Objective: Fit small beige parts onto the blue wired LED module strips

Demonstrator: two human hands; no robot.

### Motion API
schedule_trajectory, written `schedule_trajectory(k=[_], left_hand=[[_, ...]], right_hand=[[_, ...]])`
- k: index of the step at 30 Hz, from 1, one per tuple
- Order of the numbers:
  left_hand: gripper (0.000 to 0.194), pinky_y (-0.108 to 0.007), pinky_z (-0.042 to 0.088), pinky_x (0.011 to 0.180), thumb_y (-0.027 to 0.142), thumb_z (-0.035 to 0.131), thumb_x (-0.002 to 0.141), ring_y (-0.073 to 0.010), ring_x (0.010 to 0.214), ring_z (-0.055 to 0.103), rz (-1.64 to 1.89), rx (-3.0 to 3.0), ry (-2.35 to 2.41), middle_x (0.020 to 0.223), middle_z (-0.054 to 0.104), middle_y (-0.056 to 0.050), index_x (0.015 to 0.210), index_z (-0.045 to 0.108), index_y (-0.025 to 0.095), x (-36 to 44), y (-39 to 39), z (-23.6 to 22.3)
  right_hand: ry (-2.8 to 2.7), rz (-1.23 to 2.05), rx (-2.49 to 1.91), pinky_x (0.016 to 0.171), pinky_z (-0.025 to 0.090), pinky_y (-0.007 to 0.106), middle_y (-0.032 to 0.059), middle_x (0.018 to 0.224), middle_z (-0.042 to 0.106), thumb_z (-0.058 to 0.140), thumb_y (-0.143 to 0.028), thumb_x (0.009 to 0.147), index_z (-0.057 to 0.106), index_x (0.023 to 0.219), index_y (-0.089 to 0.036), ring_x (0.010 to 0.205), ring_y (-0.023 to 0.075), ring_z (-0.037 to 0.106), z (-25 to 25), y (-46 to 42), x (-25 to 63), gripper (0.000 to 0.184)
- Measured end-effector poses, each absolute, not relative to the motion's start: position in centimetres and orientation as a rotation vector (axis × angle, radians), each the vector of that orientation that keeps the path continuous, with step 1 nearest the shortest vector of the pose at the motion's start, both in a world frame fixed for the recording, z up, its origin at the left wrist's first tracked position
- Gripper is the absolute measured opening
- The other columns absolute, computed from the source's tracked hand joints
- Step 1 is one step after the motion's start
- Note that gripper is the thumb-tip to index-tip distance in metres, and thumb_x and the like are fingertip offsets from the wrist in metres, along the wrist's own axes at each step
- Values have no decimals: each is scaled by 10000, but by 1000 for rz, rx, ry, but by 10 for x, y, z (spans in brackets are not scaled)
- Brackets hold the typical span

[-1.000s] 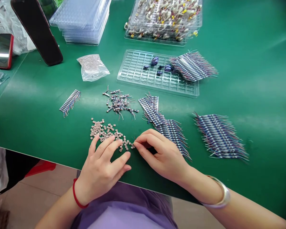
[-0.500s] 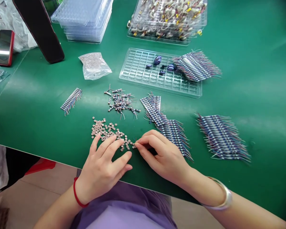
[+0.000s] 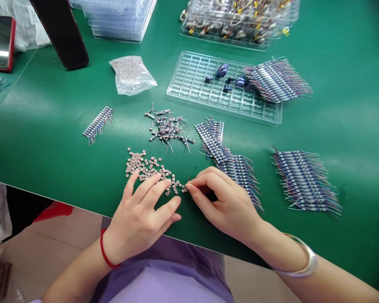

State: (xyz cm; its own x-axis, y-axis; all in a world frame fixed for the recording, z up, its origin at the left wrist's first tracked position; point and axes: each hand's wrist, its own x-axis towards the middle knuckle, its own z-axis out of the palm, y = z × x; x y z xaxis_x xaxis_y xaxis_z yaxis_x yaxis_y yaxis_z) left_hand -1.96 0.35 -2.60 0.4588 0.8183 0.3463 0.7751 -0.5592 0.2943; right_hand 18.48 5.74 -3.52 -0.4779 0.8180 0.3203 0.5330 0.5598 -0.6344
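My left hand (image 3: 145,210) is spread open, palm down, its fingertips at the near edge of a scatter of small round pinkish discs (image 3: 135,162). Facing it, my right hand (image 3: 225,202) pinches thumb and forefinger together at the scatter's right end. Thin wires poke up from that pinch; the rest of the small wired part is hidden by the fingers. Just behind the discs lies a loose pile of little wired pieces (image 3: 169,128) with round ends. Beside my right hand, overlapping rows of dark striped wired strips (image 3: 241,174) run toward me.
Another block of wired strips (image 3: 306,181) lies at right, a short row (image 3: 97,124) at left. Behind are a bag of small parts (image 3: 132,75), a clear compartment tray (image 3: 192,90) with dark blue lumps, stacked trays (image 3: 120,21) and a leaning black phone-like slab (image 3: 65,38).
The view has shifted, so the table's contents sit farther right and mostly higher in the picture. Both hands keep nearly the same pose beside the discs.
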Motion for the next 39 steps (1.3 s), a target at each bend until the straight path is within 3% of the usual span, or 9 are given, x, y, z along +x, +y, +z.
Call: schedule_trajectory(k=[10,25,29,36,39], left_hand=[[203,-523,258,1156,303,581,930,-234,1283,499,725,2585,1410,1254,637,-86,1101,668,237,-19,2,-28],[196,-523,267,1153,302,542,952,-229,1278,495,744,2596,1392,1250,632,-79,1088,659,222,-19,3,-28],[191,-520,265,1154,298,556,943,-230,1280,492,737,2593,1395,1244,630,-78,1082,664,225,-21,2,-28],[185,-501,292,1142,288,576,929,-225,1241,527,779,2571,1444,1206,648,-69,1074,672,223,-24,1,-28],[186,-500,330,1123,272,589,917,-230,1215,550,801,2573,1486,1183,659,-65,1074,680,231,-24,2,-27]], right_hand=[[-2287,501,-978,567,480,306,30,790,510,502,-46,900,475,908,-240,687,185,539,-42,55,185,197],[-2362,567,-946,591,480,317,27,757,495,450,-42,896,423,846,-245,679,194,510,-45,58,183,211],[-2331,643,-1001,565,485,304,17,714,530,454,-87,909,440,811,-243,633,184,542,-37,60,183,185],[-2091,866,-1282,556,514,315,32,678,700,601,-282,875,641,797,-214,593,186,639,-4,116,177,111],[-2038,999,-1290,637,569,334,43,723,737,619,-266,836,644,809,-195,654,196,698,-2,154,166,80]])
